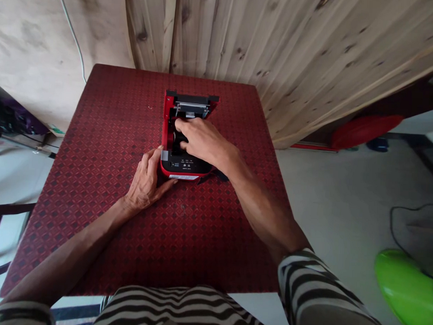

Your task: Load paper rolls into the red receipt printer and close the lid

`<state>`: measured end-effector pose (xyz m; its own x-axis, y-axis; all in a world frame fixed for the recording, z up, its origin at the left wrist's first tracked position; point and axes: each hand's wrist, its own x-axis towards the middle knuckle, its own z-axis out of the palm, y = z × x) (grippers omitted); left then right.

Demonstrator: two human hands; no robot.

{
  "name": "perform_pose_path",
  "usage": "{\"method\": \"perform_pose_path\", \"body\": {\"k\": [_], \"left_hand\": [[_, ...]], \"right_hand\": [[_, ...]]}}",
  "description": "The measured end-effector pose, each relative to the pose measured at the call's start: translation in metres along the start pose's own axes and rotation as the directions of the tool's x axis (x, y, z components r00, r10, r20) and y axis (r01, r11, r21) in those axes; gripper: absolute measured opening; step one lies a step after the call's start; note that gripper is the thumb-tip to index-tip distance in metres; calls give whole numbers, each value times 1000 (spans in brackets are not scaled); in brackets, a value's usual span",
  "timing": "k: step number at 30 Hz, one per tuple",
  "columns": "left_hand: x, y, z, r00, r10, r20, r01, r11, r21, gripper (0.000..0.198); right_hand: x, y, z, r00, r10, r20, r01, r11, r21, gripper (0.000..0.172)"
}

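Red and black, the machine [190, 167] stood on the table [133, 102], lid [192, 100] raised; the right hand [203, 140] dipped into its compartment [170, 141], grip impossible to tell; the left hand [145, 179] lay spread against its near-left corner

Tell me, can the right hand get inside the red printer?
Probably yes: the lid of the red printer stands open, and the right hand is at the opening.
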<state>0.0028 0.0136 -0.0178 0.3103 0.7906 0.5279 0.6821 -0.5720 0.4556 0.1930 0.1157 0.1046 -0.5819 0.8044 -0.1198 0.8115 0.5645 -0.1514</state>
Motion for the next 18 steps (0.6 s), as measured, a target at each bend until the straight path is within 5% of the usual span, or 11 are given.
{"method": "perform_pose_path", "body": {"k": [7, 11, 14, 18], "left_hand": [[0, 1, -2, 1000, -20, 22, 21, 1000, -18, 94], [1, 2, -3, 999, -26, 24, 26, 999, -23, 93], [1, 3, -4, 999, -36, 33, 37, 999, -36, 89], [2, 2, -3, 999, -32, 28, 33, 999, -34, 91]], "right_hand": [[-17, -3, -1, 990, 9, -141, 1, 997, 72, 33], [-55, -2, -9, 908, 25, -419, 83, 968, 238, 41], [-99, -2, -10, 828, 70, -556, 224, 868, 443, 47], [-145, -11, 29, 882, 116, -458, 280, 651, 706, 43]]}}
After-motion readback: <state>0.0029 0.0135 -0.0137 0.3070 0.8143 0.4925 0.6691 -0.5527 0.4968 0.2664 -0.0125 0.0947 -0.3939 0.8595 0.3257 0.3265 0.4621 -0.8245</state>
